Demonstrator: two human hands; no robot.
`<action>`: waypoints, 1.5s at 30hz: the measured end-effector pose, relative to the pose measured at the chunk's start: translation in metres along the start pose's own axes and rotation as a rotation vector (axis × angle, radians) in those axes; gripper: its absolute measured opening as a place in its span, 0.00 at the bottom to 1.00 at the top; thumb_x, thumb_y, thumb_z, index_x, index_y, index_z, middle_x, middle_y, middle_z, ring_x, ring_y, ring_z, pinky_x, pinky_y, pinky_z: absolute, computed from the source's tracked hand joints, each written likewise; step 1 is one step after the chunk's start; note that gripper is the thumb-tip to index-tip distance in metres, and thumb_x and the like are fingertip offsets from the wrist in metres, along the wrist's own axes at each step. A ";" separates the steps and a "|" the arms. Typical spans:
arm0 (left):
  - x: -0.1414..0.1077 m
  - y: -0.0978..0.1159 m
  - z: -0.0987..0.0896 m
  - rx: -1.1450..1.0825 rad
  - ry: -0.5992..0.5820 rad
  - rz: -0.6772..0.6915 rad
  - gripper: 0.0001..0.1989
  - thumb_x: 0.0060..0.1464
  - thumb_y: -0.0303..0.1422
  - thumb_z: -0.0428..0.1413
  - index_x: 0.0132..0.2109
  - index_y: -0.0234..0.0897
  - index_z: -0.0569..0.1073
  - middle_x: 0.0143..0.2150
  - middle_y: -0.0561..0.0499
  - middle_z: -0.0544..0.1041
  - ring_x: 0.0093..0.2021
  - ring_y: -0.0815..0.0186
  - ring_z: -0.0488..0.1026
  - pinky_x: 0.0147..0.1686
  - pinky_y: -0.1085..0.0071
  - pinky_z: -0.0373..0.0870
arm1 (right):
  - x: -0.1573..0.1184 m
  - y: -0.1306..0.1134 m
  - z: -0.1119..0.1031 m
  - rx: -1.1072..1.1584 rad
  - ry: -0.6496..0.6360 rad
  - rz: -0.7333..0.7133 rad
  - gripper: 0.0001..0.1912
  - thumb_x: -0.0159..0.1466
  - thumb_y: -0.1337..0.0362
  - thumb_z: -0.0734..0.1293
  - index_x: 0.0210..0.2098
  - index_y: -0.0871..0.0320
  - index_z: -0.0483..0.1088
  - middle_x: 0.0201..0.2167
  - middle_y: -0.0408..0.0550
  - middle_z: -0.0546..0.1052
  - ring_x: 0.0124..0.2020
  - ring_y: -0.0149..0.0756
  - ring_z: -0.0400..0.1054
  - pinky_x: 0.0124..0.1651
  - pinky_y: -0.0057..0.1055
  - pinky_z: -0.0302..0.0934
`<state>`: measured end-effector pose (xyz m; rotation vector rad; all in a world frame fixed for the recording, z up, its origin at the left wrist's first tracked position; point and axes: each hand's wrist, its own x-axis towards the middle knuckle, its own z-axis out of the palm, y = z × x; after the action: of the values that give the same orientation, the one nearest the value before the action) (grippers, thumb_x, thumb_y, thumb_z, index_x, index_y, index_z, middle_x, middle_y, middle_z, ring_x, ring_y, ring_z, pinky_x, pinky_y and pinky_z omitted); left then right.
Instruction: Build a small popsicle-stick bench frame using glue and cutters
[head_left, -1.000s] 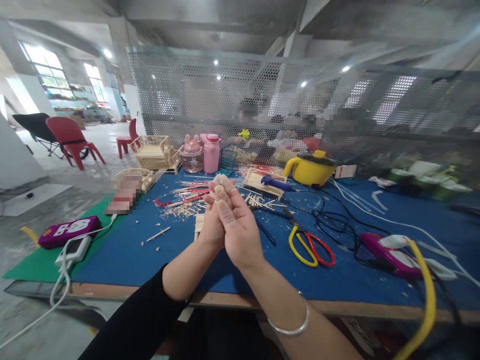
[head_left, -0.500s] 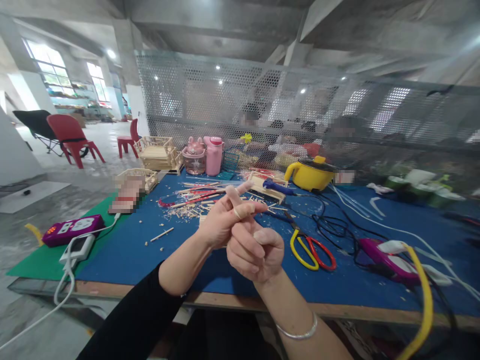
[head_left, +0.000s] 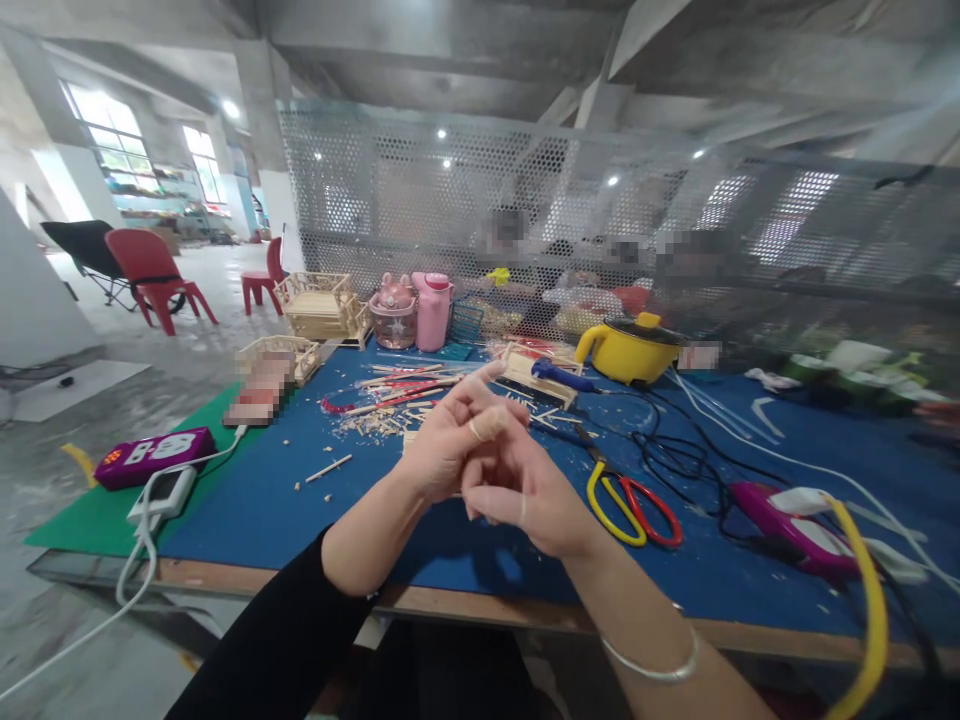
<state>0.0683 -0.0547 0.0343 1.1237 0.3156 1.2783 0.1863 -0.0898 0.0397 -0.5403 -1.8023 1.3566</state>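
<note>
My left hand (head_left: 442, 440) and my right hand (head_left: 529, 490) meet above the blue table mat (head_left: 262, 510). The left thumb, with a pale band round it, presses across fingers of the right hand. One left finger points up and away. Fingers of my right hand are curled in, and I see no object in them. Pale coverings show on some fingertips. Behind the hands lie thin wooden sticks (head_left: 405, 400) and chips. A blue glue gun (head_left: 562, 377) rests by a small wooden frame (head_left: 517, 365). Scissors (head_left: 634, 510) with yellow and red handles lie right of my hands.
A yellow pot (head_left: 634, 352), a pink flask (head_left: 433, 312) and a wooden model (head_left: 322, 308) stand at the back before a mesh screen (head_left: 420, 190). Purple power strips (head_left: 154, 457) lie at left and right, with cables. A phone-like item (head_left: 259, 392) lies on the green mat (head_left: 75, 515).
My right hand has turned and its forearm has shifted right. Its extended index finger has drawn in against the left hand. The whole view has moved slightly.
</note>
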 end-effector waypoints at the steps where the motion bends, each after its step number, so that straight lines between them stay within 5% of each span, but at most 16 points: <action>1: 0.002 0.002 -0.004 -0.013 0.047 0.016 0.30 0.47 0.47 0.59 0.55 0.42 0.64 0.38 0.50 0.77 0.35 0.66 0.74 0.35 0.70 0.70 | -0.001 -0.001 -0.006 -0.215 0.040 -0.038 0.35 0.57 0.68 0.64 0.62 0.49 0.51 0.23 0.38 0.70 0.19 0.28 0.58 0.24 0.27 0.55; 4: 0.006 0.010 -0.022 -0.046 0.254 0.116 0.22 0.51 0.48 0.54 0.50 0.41 0.67 0.37 0.52 0.76 0.36 0.70 0.73 0.36 0.73 0.69 | 0.001 -0.002 -0.028 -0.833 0.126 -0.247 0.15 0.59 0.66 0.64 0.46 0.52 0.67 0.25 0.42 0.69 0.24 0.31 0.58 0.30 0.31 0.54; 6: 0.009 0.014 -0.032 0.021 0.323 0.157 0.19 0.50 0.44 0.57 0.47 0.40 0.69 0.32 0.54 0.74 0.33 0.73 0.72 0.34 0.76 0.67 | 0.007 0.001 -0.041 -1.117 0.152 -0.396 0.02 0.59 0.64 0.64 0.31 0.56 0.67 0.24 0.43 0.67 0.25 0.32 0.57 0.30 0.31 0.52; 9: 0.011 0.016 -0.041 0.280 0.214 0.121 0.17 0.49 0.42 0.59 0.44 0.37 0.71 0.33 0.53 0.75 0.34 0.72 0.71 0.34 0.76 0.66 | 0.017 0.012 -0.052 -1.293 0.161 -0.544 0.12 0.60 0.65 0.62 0.22 0.56 0.59 0.20 0.42 0.62 0.24 0.31 0.54 0.28 0.29 0.48; 13: 0.008 0.024 -0.054 0.704 0.104 0.146 0.17 0.53 0.42 0.55 0.44 0.34 0.72 0.39 0.47 0.76 0.40 0.66 0.72 0.41 0.70 0.68 | 0.015 0.027 -0.065 -1.261 0.237 -0.551 0.19 0.61 0.65 0.62 0.17 0.56 0.52 0.15 0.38 0.56 0.19 0.27 0.49 0.25 0.28 0.44; 17: -0.030 0.031 -0.077 1.214 0.217 0.060 0.22 0.55 0.45 0.52 0.52 0.37 0.69 0.49 0.44 0.74 0.48 0.60 0.71 0.47 0.63 0.68 | 0.004 0.034 -0.094 -1.158 0.319 -0.188 0.17 0.60 0.58 0.64 0.20 0.57 0.57 0.15 0.36 0.56 0.18 0.25 0.50 0.24 0.25 0.46; 20: -0.077 0.019 -0.082 1.523 0.249 -0.127 0.33 0.50 0.49 0.55 0.60 0.39 0.62 0.59 0.42 0.68 0.59 0.53 0.64 0.56 0.54 0.62 | 0.002 0.036 -0.106 -1.062 0.168 0.116 0.11 0.59 0.54 0.64 0.33 0.56 0.65 0.18 0.36 0.63 0.19 0.27 0.56 0.24 0.25 0.50; 23: -0.110 -0.004 -0.074 1.635 0.375 -0.154 0.32 0.53 0.50 0.52 0.60 0.37 0.62 0.57 0.41 0.70 0.57 0.54 0.66 0.56 0.54 0.63 | 0.004 0.041 -0.100 -1.025 -0.004 0.260 0.12 0.59 0.54 0.64 0.29 0.56 0.66 0.20 0.39 0.68 0.22 0.28 0.60 0.25 0.25 0.51; 28: -0.111 -0.026 -0.060 1.735 0.410 0.010 0.25 0.59 0.41 0.48 0.61 0.39 0.60 0.56 0.42 0.69 0.56 0.57 0.66 0.52 0.58 0.67 | 0.007 0.047 -0.078 -1.066 0.083 0.214 0.09 0.57 0.57 0.66 0.27 0.56 0.66 0.18 0.37 0.65 0.21 0.28 0.58 0.25 0.26 0.50; 37: -0.099 -0.024 -0.052 1.974 0.316 0.076 0.22 0.59 0.39 0.50 0.58 0.33 0.65 0.46 0.43 0.75 0.44 0.56 0.70 0.43 0.60 0.71 | 0.008 0.058 -0.068 -1.045 0.058 0.069 0.08 0.60 0.63 0.64 0.30 0.55 0.76 0.26 0.43 0.73 0.27 0.30 0.65 0.31 0.26 0.54; 45: -0.097 -0.031 -0.063 1.772 0.416 0.133 0.16 0.59 0.35 0.51 0.53 0.34 0.70 0.42 0.45 0.78 0.42 0.62 0.74 0.42 0.68 0.71 | 0.005 0.055 -0.055 -1.188 0.082 -0.048 0.07 0.60 0.65 0.64 0.28 0.57 0.73 0.26 0.45 0.73 0.31 0.33 0.66 0.33 0.27 0.54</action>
<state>0.0084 -0.1046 -0.0571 2.2797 1.9520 1.1738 0.2202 -0.0350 -0.0040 -1.1016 -2.3914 0.0758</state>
